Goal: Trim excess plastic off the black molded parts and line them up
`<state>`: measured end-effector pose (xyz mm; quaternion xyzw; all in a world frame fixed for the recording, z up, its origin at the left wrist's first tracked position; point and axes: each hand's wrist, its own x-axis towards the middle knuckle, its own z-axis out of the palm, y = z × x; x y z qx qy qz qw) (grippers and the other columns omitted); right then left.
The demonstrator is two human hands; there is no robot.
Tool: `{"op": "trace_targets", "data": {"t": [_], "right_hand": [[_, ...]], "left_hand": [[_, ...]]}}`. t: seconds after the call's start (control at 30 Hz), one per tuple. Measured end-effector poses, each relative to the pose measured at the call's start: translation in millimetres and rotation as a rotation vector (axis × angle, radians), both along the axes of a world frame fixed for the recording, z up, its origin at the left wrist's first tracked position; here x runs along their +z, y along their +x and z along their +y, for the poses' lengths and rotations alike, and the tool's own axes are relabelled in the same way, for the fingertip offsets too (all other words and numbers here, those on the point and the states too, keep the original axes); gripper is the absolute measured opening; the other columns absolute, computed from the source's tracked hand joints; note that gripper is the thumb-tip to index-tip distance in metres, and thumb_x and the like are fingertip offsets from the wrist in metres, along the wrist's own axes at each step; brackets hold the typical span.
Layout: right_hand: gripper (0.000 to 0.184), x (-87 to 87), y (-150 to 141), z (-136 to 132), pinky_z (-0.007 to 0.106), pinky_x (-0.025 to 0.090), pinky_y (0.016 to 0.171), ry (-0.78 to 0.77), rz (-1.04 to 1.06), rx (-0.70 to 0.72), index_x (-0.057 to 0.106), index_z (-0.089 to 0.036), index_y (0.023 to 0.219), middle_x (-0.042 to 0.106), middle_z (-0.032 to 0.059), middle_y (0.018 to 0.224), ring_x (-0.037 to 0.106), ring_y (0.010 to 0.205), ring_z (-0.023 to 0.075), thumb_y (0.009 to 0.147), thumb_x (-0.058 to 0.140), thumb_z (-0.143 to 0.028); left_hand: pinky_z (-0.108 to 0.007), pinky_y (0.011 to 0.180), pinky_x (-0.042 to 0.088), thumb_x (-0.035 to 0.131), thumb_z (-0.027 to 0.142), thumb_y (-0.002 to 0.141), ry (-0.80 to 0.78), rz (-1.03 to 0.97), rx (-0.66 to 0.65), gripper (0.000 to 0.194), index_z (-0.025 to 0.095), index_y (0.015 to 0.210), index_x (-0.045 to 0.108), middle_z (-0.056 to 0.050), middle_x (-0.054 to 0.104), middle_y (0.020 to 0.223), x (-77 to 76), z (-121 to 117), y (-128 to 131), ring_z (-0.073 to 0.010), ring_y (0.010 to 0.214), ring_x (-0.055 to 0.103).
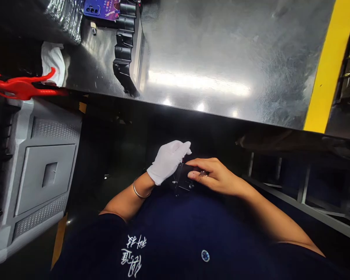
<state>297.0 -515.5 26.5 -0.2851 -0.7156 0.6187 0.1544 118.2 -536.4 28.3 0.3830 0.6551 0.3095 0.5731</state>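
Observation:
My left hand (169,160), in a white glove, is closed with its fingers curled at the upper left edge of a black part with small metal screws (183,178). My right hand (218,175) is bare and grips the same black part from the right, its thumb over the near face and its index finger along the top edge. A small dark metal piece (203,173) shows between the right thumb and fingers; its kind is unclear. The black part is held in front of my dark blue shirt (175,233), below the table edge, and blends into the dark background.
A metal table (210,46) with a yellow stripe (329,70) lies ahead. On it are a black ridged plastic part (124,50), a phone (100,9) and a white cloth (53,60). A red plastic tool (23,86) and grey case (45,175) stand left; a metal frame (306,206) is right.

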Motion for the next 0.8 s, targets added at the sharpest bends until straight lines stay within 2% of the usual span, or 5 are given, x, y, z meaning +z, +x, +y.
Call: {"op": "trace_targets", "data": {"t": [0.27,0.43,0.6,0.7,0.8], "right_hand": [[0.042,-6.4,3,3,0.02,0.029,0.041,-0.603,0.04,-0.366,0.051,-0.018,0.065,0.038,-0.0071,0.049,0.034,0.044,0.0063,0.08,0.064,-0.055],[0.028,-18.7,6,5,0.023,0.042,0.052,-0.153,-0.102,-0.6,0.057,-0.02,0.102,0.052,-0.0014,0.072,0.047,0.057,0.0101,0.093,0.048,-0.046],[0.03,-24.0,11,0,0.027,0.048,0.065,0.537,-0.283,-0.274,0.063,-0.018,0.115,0.064,0.0075,0.086,0.058,0.074,0.0158,0.096,0.04,-0.023],[0.034,-19.5,19,-1,0.026,0.047,0.061,0.627,-0.377,-0.214,0.062,-0.019,0.123,0.064,0.006,0.08,0.057,0.072,0.0159,0.096,0.042,-0.023],[0.034,-7.8,26,-1,0.026,0.047,0.062,0.46,-0.281,-0.264,0.063,-0.019,0.124,0.059,0.0024,0.07,0.056,0.066,0.014,0.097,0.045,-0.026]], "left_hand": [[-0.026,0.054,0.038,0.039,0.051,0.094,0.188,-0.007,-0.373,0.051,0.021,0.054,0.046,0.002,0.046,0.055,-2.1,-1,-7,-0.0114,0.053,0.04],[-0.025,0.059,0.042,0.044,0.046,0.093,0.14,0.0,-0.367,0.044,0.021,0.062,0.061,-0.001,0.058,0.063,0.8,1,-9,-0.0133,0.059,0.051],[-0.024,0.075,0.047,0.045,0.045,0.093,0.118,-0.094,-0.338,0.037,0.021,0.084,0.073,-0.003,0.069,0.083,0.0,1,-8,-0.0159,0.078,0.062],[-0.024,0.075,0.048,0.045,0.046,0.094,0.113,-0.083,-0.198,0.04,0.02,0.088,0.074,-0.003,0.07,0.087,1.4,3,-11,-0.0155,0.079,0.063],[-0.024,0.079,0.048,0.045,0.046,0.094,0.161,-0.043,-0.129,0.041,0.018,0.089,0.075,-0.004,0.071,0.09,5.6,4,-17,-0.0157,0.083,0.065]]}}
